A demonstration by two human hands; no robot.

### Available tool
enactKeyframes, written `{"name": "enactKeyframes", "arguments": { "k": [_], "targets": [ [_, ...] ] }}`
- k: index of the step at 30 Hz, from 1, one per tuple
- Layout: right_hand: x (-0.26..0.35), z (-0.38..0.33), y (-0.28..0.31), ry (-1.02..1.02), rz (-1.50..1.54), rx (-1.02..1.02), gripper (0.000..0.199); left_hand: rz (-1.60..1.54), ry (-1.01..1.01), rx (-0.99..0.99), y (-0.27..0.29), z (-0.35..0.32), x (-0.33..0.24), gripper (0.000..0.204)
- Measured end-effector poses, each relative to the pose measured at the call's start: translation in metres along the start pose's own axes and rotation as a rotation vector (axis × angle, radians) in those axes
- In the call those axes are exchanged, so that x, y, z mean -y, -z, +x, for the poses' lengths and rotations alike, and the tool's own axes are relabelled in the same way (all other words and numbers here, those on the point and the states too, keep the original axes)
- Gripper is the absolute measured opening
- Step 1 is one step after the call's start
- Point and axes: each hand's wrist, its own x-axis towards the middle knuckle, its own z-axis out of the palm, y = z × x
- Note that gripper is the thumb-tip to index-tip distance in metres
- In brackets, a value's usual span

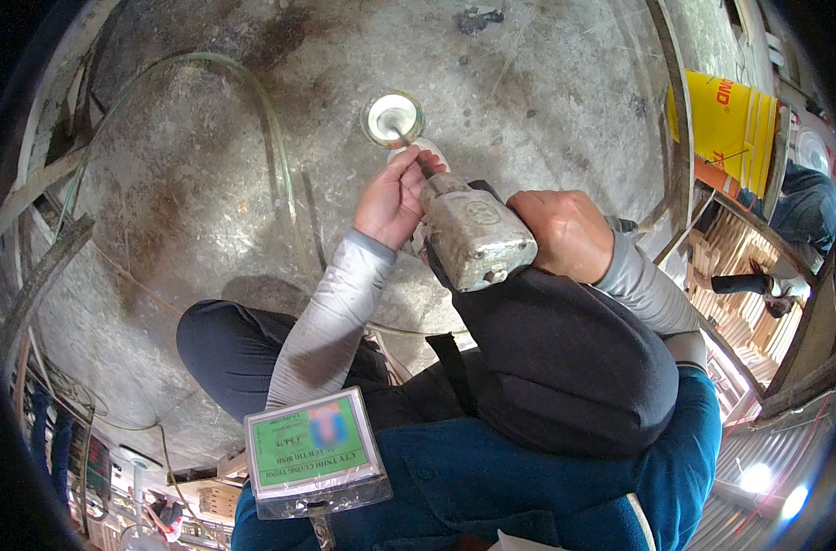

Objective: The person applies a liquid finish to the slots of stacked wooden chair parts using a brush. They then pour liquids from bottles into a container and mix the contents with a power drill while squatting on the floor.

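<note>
A worn grey metal power tool (480, 237), shaped like a drill, lies between my hands with its nose pointing away from me. My right hand (565, 234) is wrapped around its grip at the right side. At the nose, my left hand (392, 200) closes its fingers around the thin dark shaft (426, 163). The shaft points toward a small round container (369, 126) of white liquid (387, 111) on the floor. Its tip seems to be in the liquid, though blur there hides the detail. Most of the tool's grip is hidden behind my right hand.
A clear hose (269, 110) curves over the stained concrete floor (197, 165) on the left. Metal frame bars (679, 138) stand at both sides. A yellow box (725, 129) is at the far right, near stacked wood (744, 253) and another person (808, 216).
</note>
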Motion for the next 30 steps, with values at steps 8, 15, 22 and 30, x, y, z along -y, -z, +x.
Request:
{"name": "enactKeyframes", "arguments": {
  "k": [8, 15, 22, 30],
  "targets": [
    [0.0, -0.007, 0.006, -0.016, 0.057, -0.003, 0.024, -0.046, 0.065, 0.005, -0.008, -0.005, 0.005, 0.024],
    [0.001, -0.007, 0.005, -0.008, 0.022, -0.011, 0.024, -0.049, 0.054, 0.036, -0.005, -0.003, 0.007, 0.024],
    [0.003, -0.006, 0.006, -0.015, 0.026, -0.017, 0.026, -0.029, 0.092, 0.024, -0.01, -0.01, 0.003, 0.026],
    [0.005, -0.01, 0.006, -0.021, 0.076, -0.059, 0.031, -0.062, 0.128, 0.158, -0.004, -0.012, 0.007, 0.024]
  ]
}}
